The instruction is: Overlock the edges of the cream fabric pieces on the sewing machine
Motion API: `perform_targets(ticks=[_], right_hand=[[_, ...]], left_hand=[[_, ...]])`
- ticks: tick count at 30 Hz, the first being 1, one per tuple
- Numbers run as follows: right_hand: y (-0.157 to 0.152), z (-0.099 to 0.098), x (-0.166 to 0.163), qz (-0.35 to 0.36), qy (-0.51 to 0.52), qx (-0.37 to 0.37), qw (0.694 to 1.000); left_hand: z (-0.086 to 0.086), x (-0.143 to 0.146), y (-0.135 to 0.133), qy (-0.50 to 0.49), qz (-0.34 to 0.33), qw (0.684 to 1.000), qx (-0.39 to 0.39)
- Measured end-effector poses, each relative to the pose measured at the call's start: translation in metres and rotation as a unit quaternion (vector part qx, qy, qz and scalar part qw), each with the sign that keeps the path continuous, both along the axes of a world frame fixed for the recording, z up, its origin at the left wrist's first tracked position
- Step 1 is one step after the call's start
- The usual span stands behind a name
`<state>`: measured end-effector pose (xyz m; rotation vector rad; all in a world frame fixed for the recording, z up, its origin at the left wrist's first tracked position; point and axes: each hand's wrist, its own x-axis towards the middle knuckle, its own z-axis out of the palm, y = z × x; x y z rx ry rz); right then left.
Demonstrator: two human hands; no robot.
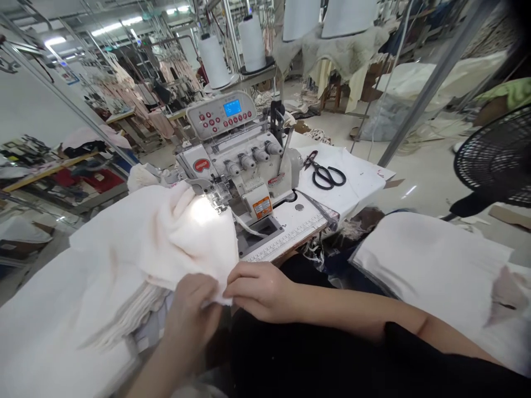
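A cream fleece fabric piece (182, 237) lies on the table and runs up under the presser foot of a white overlock sewing machine (240, 160). My left hand (193, 309) and my right hand (259, 290) meet at the fabric's near corner. Both pinch its edge with closed fingers. The hands sit just in front of the machine bed, close to my body.
Black scissors (326, 174) lie on the white table (357, 188) right of the machine. Thread cones (253, 41) stand behind it. A stack of white fabric (435, 260) rests at my right, a black fan (498, 157) beyond. Stacked pieces (128, 318) lie at my left.
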<state>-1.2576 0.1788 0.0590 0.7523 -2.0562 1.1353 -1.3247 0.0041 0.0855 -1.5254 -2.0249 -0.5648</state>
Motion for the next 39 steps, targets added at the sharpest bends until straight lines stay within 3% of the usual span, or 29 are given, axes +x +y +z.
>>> perform_targets(ticks=[4, 10, 15, 20, 33, 39], right_hand=[[0.007, 0.013, 0.004, 0.026, -0.018, -0.025, 0.999], [0.026, 0.001, 0.011, 0.064, -0.097, -0.009, 0.993], [0.037, -0.01, 0.0, 0.05, -0.096, -0.02, 0.994], [0.045, -0.011, -0.021, 0.019, -0.067, -0.019, 0.997], [0.061, -0.008, -0.077, -0.018, -0.012, 0.049, 0.999], [0.064, 0.004, -0.094, -0.111, -0.031, 0.182, 0.977]], left_hand=[[0.001, -0.033, 0.001, 0.051, 0.077, 0.996, 0.007], [-0.005, -0.042, -0.004, 0.08, 0.033, 0.995, -0.052], [-0.009, -0.042, 0.005, 0.089, 0.063, 0.992, -0.062], [0.0, -0.055, 0.012, 0.119, 0.076, 0.988, -0.069], [0.024, -0.103, 0.019, 0.19, 0.114, 0.963, -0.153], [0.031, -0.123, 0.028, 0.138, 0.137, 0.959, -0.204]])
